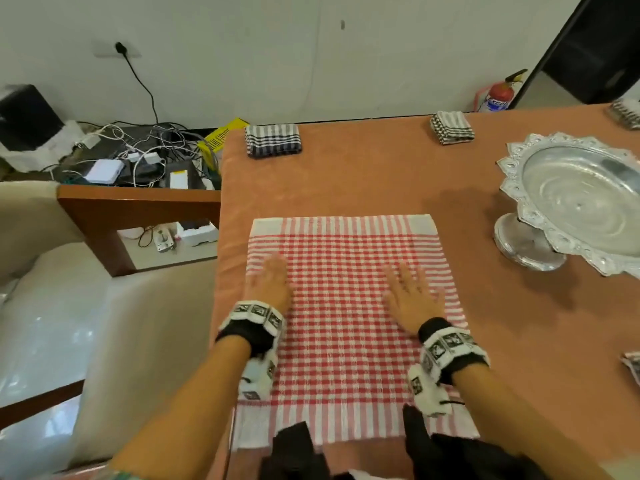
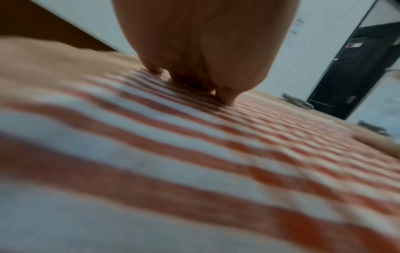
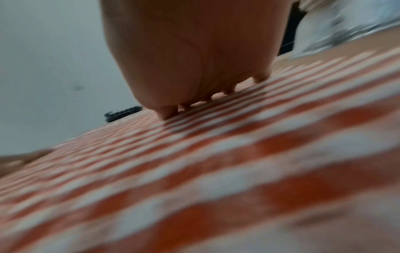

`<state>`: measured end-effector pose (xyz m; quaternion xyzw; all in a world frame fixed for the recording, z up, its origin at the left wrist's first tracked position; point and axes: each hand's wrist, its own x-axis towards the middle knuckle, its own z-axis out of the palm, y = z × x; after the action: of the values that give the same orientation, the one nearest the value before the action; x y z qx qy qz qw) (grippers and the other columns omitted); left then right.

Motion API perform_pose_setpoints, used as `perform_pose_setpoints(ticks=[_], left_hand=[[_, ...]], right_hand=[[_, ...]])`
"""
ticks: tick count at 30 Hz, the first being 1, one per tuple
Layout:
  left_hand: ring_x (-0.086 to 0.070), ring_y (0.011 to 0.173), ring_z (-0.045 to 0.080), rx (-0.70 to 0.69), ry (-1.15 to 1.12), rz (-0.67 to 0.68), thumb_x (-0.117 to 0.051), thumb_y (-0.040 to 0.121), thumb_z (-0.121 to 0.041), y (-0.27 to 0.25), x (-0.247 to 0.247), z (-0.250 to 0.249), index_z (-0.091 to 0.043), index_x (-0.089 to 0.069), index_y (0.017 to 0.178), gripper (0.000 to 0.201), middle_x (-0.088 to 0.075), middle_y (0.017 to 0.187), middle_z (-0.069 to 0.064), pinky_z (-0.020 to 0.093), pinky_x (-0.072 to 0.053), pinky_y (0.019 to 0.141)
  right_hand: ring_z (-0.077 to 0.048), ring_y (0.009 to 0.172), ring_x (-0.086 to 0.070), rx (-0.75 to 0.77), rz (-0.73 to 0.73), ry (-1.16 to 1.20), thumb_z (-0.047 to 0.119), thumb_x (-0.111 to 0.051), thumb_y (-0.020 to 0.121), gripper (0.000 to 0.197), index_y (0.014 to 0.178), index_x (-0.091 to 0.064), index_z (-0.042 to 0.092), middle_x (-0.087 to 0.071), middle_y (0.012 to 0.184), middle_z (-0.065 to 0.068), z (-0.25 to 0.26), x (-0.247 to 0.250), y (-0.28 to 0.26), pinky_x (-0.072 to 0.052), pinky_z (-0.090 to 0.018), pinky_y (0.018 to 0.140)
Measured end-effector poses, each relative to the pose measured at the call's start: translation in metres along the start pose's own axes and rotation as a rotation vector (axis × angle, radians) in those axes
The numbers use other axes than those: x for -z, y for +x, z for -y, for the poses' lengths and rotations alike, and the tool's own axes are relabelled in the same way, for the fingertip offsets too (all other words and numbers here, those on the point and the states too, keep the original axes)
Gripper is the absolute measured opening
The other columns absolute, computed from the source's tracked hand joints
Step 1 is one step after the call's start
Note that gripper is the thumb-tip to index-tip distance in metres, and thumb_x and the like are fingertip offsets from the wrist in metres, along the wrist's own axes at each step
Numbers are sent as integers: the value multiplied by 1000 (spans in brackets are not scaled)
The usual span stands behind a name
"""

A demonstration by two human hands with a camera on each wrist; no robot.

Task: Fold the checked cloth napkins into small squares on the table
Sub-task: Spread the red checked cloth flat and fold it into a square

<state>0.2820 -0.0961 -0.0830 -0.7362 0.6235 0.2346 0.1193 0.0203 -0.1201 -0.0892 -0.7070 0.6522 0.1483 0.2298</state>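
A red-and-white checked napkin [image 1: 346, 320] lies spread flat on the orange tablecloth [image 1: 363, 181] in front of me. My left hand [image 1: 268, 282] rests palm down on its left part, fingers straight. My right hand [image 1: 412, 296] lies flat on its right part, fingers spread. The left wrist view shows my left hand [image 2: 201, 51] with fingertips on the napkin [image 2: 194, 162]. In the blurred right wrist view my right hand [image 3: 190, 56] touches the napkin [image 3: 216, 171] with its fingertips. A folded black-and-white checked napkin [image 1: 273, 139] sits at the table's far left, another folded napkin [image 1: 452, 127] farther right.
A silver pedestal tray [image 1: 571, 202] stands at the right. More folded cloth [image 1: 628, 114] lies at the far right corner, and a cloth edge [image 1: 632, 367] shows at the right border. A side table with cables [image 1: 138, 157] and a beige chair [image 1: 104, 323] are left.
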Motion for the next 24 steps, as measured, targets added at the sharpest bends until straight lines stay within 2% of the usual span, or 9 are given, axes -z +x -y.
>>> perform_pose_setpoints(ticks=[2,4,6,8,10,12,15,20,24], left_hand=[[9,146,21,168,-7,-12,-18,100,-33,-8,5,36,-13,10,149,59,15,157,6,44,2,118],[2,147,23,213,65,-87,-18,99,-31,-20,3,41,-11,5,149,58,7,158,10,44,-1,119],[-6,146,25,25,111,-168,-25,98,-28,-34,-11,7,-11,-2,149,58,0,158,10,47,-9,120],[4,147,22,-209,122,-101,-26,99,-34,-58,-37,-42,-13,4,149,62,9,158,5,46,-4,119],[10,146,20,-282,159,1,-21,99,-42,-80,-57,-71,-14,8,149,64,14,157,3,45,0,119],[11,146,18,-232,154,29,-19,99,-45,-88,-65,-63,-16,9,149,64,15,157,0,44,0,118],[12,146,17,-117,96,24,-20,99,-47,-94,-64,-21,-18,11,148,65,17,157,-1,45,-1,118],[12,146,16,-3,-23,42,-24,98,-45,-123,-69,23,-16,9,149,67,14,158,0,46,0,119],[9,146,19,-25,-34,25,-33,97,-45,-154,-80,24,-14,5,149,72,11,158,3,45,-3,120]], right_hand=[[-28,146,12,-166,22,55,47,-15,98,55,147,8,39,15,158,3,-43,7,-10,0,-57,115],[-30,145,11,-288,-17,78,45,-19,98,57,149,5,35,11,159,-2,-59,6,-23,-1,-56,116],[-33,145,9,-231,-84,5,44,-25,98,60,150,2,30,9,159,-5,-37,-4,-35,-1,-58,115],[-33,145,11,-42,-64,-36,44,-27,98,62,150,4,30,13,158,-5,6,-26,-54,0,-58,115],[-30,145,12,108,-21,-47,46,-24,98,60,149,5,34,15,158,0,36,-51,-75,1,-58,115],[-27,145,13,115,-10,-60,52,-21,97,60,147,7,38,16,158,4,32,-63,-85,2,-58,115],[-25,145,16,-26,4,-14,63,-23,92,67,146,10,42,18,157,7,-14,-63,-97,2,-58,114],[-27,146,9,-264,-49,105,58,-33,92,73,149,3,29,11,159,-2,-72,-67,-123,-7,-55,115],[-36,137,-23,-347,-207,115,47,-46,92,69,146,-20,13,-21,151,-17,-66,-83,-136,-32,-52,106]])
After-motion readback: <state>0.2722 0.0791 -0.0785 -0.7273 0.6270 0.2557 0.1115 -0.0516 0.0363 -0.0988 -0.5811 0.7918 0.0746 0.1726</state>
